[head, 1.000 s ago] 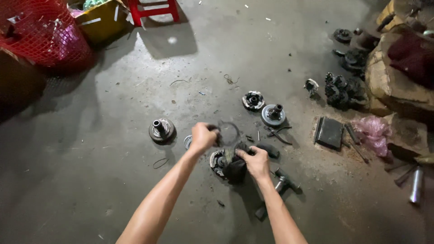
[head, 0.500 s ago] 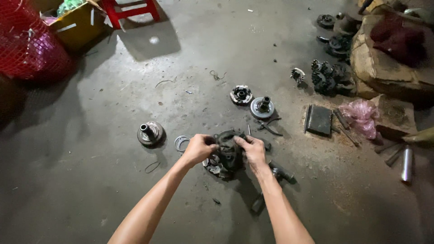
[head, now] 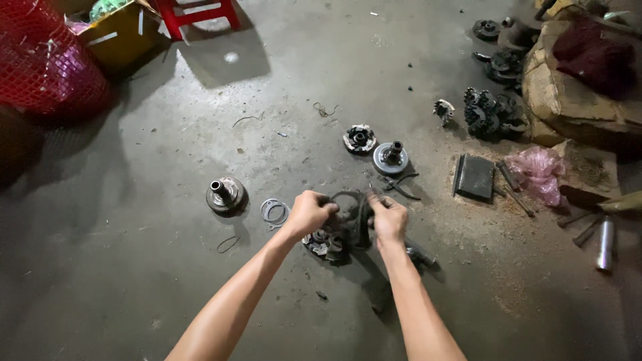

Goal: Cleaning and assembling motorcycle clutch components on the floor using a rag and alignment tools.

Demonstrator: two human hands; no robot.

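My left hand (head: 309,212) and my right hand (head: 388,218) are both closed on a dark greasy clutch assembly (head: 338,234) that rests on the concrete floor. A black ring or band on top of it runs between the two hands. Part of the assembly is hidden under my fingers. A hub with an upright shaft (head: 225,194) stands to the left, and two thin metal rings (head: 274,211) lie just beside my left hand.
Two round metal parts (head: 360,138) (head: 391,157) lie beyond my hands. A dark flat block (head: 475,176), a pink plastic bag (head: 538,172) and a pile of black gears (head: 491,113) are to the right. A red net bag (head: 47,63), cardboard box (head: 124,37) and red stool sit far left.
My view has shifted a little, so everything sits slightly lower and to the left. Both hands have stayed closed on the clutch assembly, working the black ring on top.
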